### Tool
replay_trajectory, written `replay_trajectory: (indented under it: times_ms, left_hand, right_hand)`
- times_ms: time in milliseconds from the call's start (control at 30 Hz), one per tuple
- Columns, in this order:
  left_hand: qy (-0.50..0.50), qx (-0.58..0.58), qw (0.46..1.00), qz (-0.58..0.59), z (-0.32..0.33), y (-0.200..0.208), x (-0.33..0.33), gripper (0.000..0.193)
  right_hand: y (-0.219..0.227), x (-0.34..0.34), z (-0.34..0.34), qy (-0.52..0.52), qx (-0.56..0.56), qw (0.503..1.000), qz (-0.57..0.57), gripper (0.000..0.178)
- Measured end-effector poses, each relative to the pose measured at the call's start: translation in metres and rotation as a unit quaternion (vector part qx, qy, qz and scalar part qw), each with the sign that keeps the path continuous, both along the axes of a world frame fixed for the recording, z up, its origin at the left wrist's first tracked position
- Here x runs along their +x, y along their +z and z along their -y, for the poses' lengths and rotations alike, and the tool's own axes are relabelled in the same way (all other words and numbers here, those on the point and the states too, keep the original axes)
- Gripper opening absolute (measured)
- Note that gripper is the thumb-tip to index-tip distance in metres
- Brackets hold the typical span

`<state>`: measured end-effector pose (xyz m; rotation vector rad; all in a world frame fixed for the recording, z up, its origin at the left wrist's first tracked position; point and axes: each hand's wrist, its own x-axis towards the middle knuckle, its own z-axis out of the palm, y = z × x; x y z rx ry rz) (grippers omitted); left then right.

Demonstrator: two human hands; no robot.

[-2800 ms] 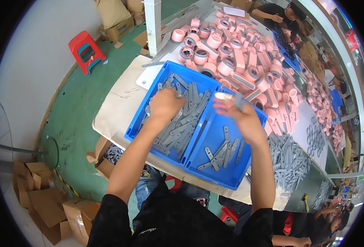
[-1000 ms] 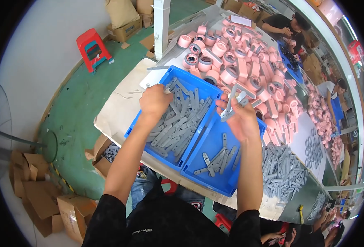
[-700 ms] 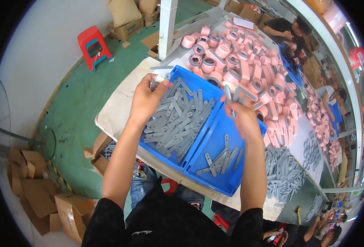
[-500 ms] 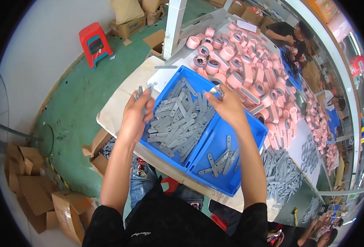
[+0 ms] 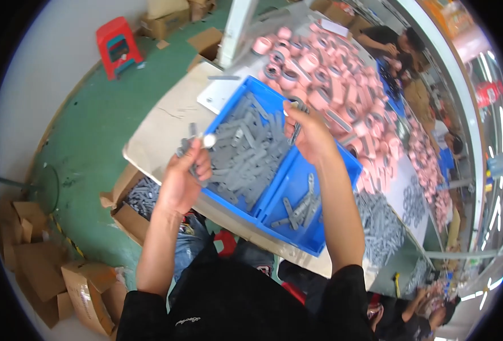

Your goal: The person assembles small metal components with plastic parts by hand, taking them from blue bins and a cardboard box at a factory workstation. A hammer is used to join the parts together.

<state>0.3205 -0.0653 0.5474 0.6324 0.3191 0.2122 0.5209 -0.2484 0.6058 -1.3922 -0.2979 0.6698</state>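
Observation:
My left hand [image 5: 182, 177] is closed around several flat grey plastic strips [image 5: 190, 146], over the left rim of a divided blue bin [image 5: 243, 215]. A small round white piece [image 5: 209, 140] shows at its fingertips. Above the bin's far right side, my right hand [image 5: 315, 136] pinches a grey strip [image 5: 294, 134] that points downward. Something white shows by its thumb, too blurred to name. Loose grey strips [image 5: 244, 162] fill the bin's left compartment. Only several strips [image 5: 304, 209] lie in the right one.
Pink and grey rounded parts [image 5: 342, 85] are heaped beyond the bin. A pile of grey strips [image 5: 379, 221] lies to the right. An open carton [image 5: 129, 221] stands below the table's left edge, and a red stool [image 5: 117, 48] is on the floor. Co-workers [image 5: 396, 45] sit farther off.
The view has shifted a little. My left hand has moved nearer to me, and the white piece now shows clearly at its fingertips. The strip in my right hand is now in plain view.

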Motion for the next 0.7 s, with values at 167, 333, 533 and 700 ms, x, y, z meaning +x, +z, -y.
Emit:
replay_trajectory:
  times_ms: [167, 333, 533, 700]
  left_hand:
    - [-0.192, 0.082, 0.975, -0.078, 0.054, 0.018, 0.014, 0.025]
    - [-0.353, 0.300, 0.886, -0.033, 0.170, -0.004, 0.055, 0.097]
    - [-0.385, 0.289, 0.873, -0.073, 0.179, 0.015, 0.059, 0.109]
    - [-0.015, 0.433, 0.896, 0.097, 0.129, -0.001, -0.004, 0.048]
  right_hand:
    - [0.013, -0.045, 0.081, -0.149, 0.049, 0.977, -0.146, 0.018]
    - [-0.023, -0.085, 0.148, -0.239, -0.003, 0.955, -0.176, 0.020]
    - [-0.032, -0.097, 0.179, -0.207, -0.085, 0.974, -0.039, 0.050]
    - [-0.001, -0.097, 0.141, -0.067, -0.224, 0.918, 0.322, 0.030]
